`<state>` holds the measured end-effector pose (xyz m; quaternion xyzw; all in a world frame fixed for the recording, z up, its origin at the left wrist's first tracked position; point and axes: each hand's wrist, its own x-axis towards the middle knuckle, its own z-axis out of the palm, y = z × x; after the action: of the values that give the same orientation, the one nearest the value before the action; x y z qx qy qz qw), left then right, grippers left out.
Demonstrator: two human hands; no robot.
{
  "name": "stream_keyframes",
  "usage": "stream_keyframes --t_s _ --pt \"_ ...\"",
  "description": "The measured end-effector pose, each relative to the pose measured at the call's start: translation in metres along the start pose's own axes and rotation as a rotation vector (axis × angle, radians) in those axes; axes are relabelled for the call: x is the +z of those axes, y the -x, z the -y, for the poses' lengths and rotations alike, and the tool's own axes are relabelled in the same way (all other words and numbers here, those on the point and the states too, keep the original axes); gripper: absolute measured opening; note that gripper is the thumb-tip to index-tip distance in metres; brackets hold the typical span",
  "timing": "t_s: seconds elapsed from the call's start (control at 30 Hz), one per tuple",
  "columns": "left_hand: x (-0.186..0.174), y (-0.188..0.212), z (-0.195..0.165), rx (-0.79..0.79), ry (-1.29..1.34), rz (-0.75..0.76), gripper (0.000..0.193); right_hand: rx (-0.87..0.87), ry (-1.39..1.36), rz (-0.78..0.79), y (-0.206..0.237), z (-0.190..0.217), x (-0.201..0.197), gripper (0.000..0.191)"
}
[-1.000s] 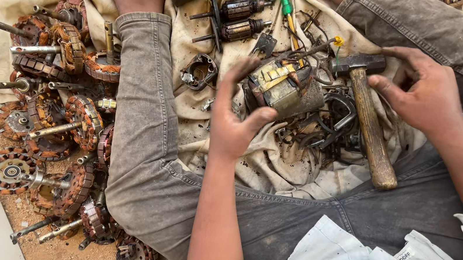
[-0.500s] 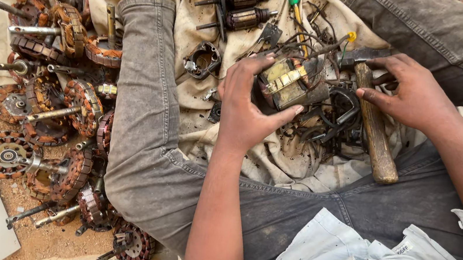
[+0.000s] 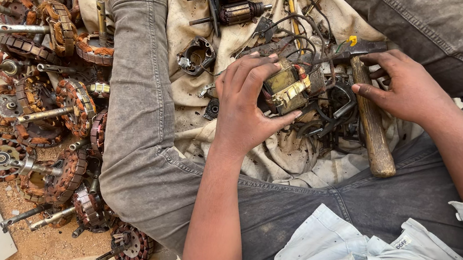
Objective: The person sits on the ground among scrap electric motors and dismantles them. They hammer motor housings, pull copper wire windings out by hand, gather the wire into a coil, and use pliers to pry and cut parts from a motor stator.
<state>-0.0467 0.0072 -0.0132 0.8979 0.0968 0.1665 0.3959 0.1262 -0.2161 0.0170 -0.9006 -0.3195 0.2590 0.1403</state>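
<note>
Small transformer (image 3: 287, 87), yellowed winding tape, rusty laminated core, tangled dark wires; sits on dirty cloth (image 3: 298, 162) across the lap. Left hand (image 3: 246, 105) grip closed around its near side. Right hand (image 3: 407, 87) fingers loosely curled, resting on wooden hammer handle (image 3: 375, 136). Transformer's underside and wire ends hidden.

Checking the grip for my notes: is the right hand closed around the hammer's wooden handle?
No: the right hand lies open-fingered at the hammer head, leaving the handle bare.
</note>
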Motion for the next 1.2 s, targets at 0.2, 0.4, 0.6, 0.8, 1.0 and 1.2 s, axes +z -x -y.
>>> stream_keyframes --t_s 0.2,0.4,0.6,0.8,1.0,1.2 --pt "-0.002 -0.001 -0.001 0.001 0.016 0.003 0.091 -0.073 -0.122 -0.122 0.006 -0.003 0.002 0.054" --pt "-0.004 0.0 -0.001 -0.02 0.028 0.013 0.09 -0.403 -0.203 -0.409 0.038 0.045 -0.007 0.036" --pt "-0.006 0.001 -0.001 -0.013 0.052 -0.003 0.088 -0.603 0.052 -0.436 0.026 0.108 -0.001 0.034" --pt "-0.005 0.001 0.003 -0.045 0.057 0.029 0.091 -0.339 -0.257 -0.477 0.013 0.08 -0.001 0.018" --pt "-0.002 0.002 0.002 -0.022 0.048 0.031 0.092 -0.144 -0.669 -0.342 0.012 0.068 0.003 0.018" --pt "-0.005 0.0 0.0 -0.013 0.061 0.016 0.09 -0.308 -0.315 -0.282 0.014 0.069 -0.002 0.027"
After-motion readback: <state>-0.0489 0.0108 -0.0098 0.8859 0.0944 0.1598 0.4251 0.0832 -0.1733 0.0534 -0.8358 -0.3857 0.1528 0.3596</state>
